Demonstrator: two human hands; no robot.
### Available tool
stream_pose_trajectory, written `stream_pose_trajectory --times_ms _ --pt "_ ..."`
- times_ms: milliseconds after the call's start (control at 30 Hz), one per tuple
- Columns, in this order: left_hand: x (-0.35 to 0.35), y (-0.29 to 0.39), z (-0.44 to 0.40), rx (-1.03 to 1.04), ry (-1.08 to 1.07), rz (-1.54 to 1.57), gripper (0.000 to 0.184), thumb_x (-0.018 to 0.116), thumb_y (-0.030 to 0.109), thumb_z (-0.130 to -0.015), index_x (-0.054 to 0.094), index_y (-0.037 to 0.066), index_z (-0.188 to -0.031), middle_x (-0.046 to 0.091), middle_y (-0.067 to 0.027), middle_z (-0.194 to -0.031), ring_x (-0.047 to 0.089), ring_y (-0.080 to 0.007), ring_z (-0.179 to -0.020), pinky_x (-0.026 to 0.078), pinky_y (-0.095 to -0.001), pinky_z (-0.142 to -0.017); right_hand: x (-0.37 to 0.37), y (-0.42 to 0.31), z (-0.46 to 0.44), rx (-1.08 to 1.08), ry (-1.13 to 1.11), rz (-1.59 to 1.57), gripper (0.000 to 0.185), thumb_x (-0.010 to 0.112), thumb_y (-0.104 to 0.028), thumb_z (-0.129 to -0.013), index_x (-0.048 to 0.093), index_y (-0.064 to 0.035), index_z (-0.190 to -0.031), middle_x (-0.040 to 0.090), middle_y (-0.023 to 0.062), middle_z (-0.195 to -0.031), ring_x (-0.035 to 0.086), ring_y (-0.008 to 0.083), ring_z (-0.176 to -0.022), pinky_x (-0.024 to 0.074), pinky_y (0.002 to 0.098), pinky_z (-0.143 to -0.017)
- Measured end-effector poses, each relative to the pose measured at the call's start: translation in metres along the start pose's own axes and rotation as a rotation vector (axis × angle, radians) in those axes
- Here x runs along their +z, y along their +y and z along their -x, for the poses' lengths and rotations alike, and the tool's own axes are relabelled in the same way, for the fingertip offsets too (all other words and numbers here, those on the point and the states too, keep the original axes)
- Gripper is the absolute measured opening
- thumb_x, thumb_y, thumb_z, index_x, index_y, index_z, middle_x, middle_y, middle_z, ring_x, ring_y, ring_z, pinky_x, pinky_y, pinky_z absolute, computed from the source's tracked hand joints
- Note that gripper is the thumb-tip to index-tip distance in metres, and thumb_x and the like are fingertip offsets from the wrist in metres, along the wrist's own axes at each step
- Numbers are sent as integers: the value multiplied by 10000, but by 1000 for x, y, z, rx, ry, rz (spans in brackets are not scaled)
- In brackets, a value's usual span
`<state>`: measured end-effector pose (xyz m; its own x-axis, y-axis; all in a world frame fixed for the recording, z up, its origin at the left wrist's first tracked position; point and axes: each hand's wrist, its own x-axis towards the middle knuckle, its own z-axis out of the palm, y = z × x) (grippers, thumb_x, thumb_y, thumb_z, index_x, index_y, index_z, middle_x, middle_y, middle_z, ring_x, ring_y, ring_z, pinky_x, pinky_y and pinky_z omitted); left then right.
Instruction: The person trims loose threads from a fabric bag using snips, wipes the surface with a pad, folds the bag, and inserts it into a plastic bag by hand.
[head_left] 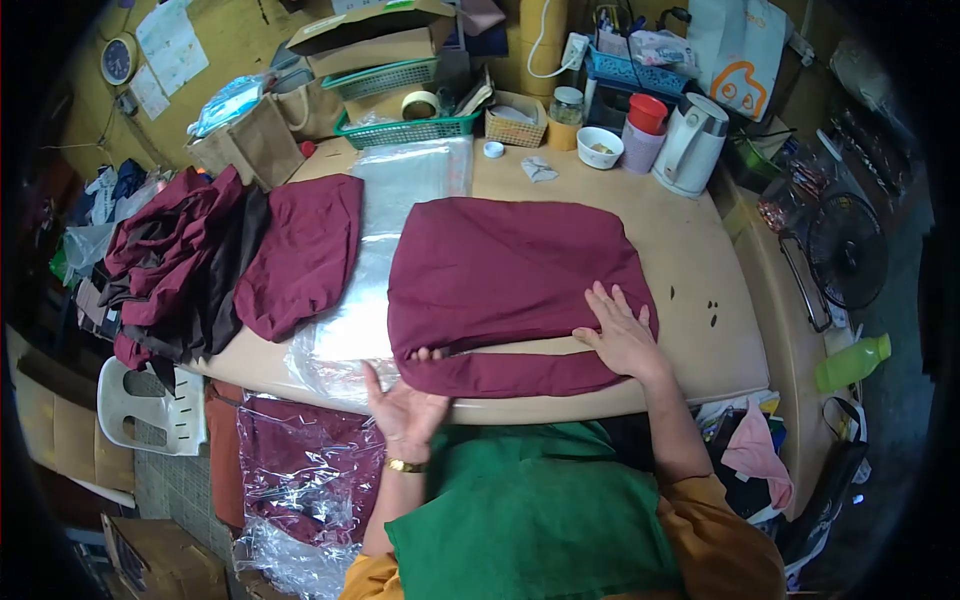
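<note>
A maroon cloth bag (510,265) lies flat on the table before me, its wide strap (520,374) stretched along the near edge. My right hand (620,330) rests palm down with spread fingers on the bag's right side, where body and strap meet. Palm up, my left hand (408,412) reaches under the left end of the strap. Its thumb stands well apart, and the fingertips show in the gap between strap and bag; the strap hides the middle of the fingers.
Clear plastic sheets (350,330) lie left of the bag, beside a heap of maroon and black cloth (185,265) and another folded maroon piece (300,250). Along the back stand a green basket (400,133), a white bowl (600,148) and a kettle (692,148). Below left hangs plastic-wrapped maroon cloth (310,470).
</note>
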<state>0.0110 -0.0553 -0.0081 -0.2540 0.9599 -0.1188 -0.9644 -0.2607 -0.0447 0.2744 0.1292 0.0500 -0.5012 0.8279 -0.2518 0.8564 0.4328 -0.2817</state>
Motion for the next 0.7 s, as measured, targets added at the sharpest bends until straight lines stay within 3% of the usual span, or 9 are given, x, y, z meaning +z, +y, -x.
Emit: stream_pose_trajectory --times_ms 100,133,233,267,333,400,533,600,700 --pt "15 18 19 -143 15 -196 766 477 674 -898 603 -38 -1151 666 -196 -1073 629 -340 -1047 478 -463 -986 -11 4 6 11 -113 -37 837 447 -600 -937 193 -71 -1533 78 76 -1626 -4 297 -1497 53 620 -1162" --pt "24 33 30 -192 85 -609 743 439 652 -928 613 -39 -1141 671 -202 -1057 649 -330 -998 509 -430 -920 -2 9 11 -86 82 55 708 547 -482 -944 369 -34 -1461 351 155 -1529 331 303 -1417 270 562 -1126" --pt "51 95 55 -61 331 -1784 577 437 496 -1005 650 -36 -1070 688 -167 -989 681 -248 -843 539 -328 -719 -35 45 -3 -173 -84 -607 411 655 -278 -916 606 12 -1203 672 164 -1132 657 226 -1011 514 400 -889" --pt "49 121 51 126 405 -1791 495 475 422 -1007 655 -38 -1046 689 -135 -969 667 -204 -857 520 -301 -717 -27 54 -15 -179 271 -1109 148 694 -117 -867 662 16 -923 671 52 -721 626 120 -654 518 268 -637" --pt "56 131 35 465 369 -1862 359 553 295 -991 653 -46 -1044 682 -95 -961 641 -154 -895 496 -275 -752 -60 56 -26 3 681 -688 242 736 -192 -856 646 11 -952 647 50 -746 626 135 -689 516 269 -679" --pt "84 114 -15 645 162 -1912 313 616 225 -958 639 -55 -1095 673 -86 -996 622 -152 -943 482 -284 -832 -50 77 -75 -226 833 -726 282 758 -227 -841 648 2 -962 637 31 -727 599 106 -689 495 268 -668" --pt "80 73 -132 760 -86 -1894 300 651 161 -933 630 -57 -1138 665 -64 -1029 603 -132 -944 468 -267 -864 -41 74 -139 -390 1001 -526 270 741 -233 -854 654 0 -958 642 25 -712 588 102 -690 496 273 -689" --pt "75 66 -168 771 -92 -1886 259 648 155 -937 651 -50 -1095 669 -39 -982 597 -104 -895 469 -242 -821 -58 64 -135 -168 459 -630 231 695 -210 -893 647 16 -905 680 61 -770 601 102 -726 497 269 -722" --pt "77 67 -184 440 -34 -1661 199 665 188 -938 669 43 -801 571 91 -733 437 -13 -654 371 -199 -601 -61 63 -136 -137 664 -799 221 640 -181 -932 637 27 -856 687 74 -785 595 94 -721 489 270 -690"
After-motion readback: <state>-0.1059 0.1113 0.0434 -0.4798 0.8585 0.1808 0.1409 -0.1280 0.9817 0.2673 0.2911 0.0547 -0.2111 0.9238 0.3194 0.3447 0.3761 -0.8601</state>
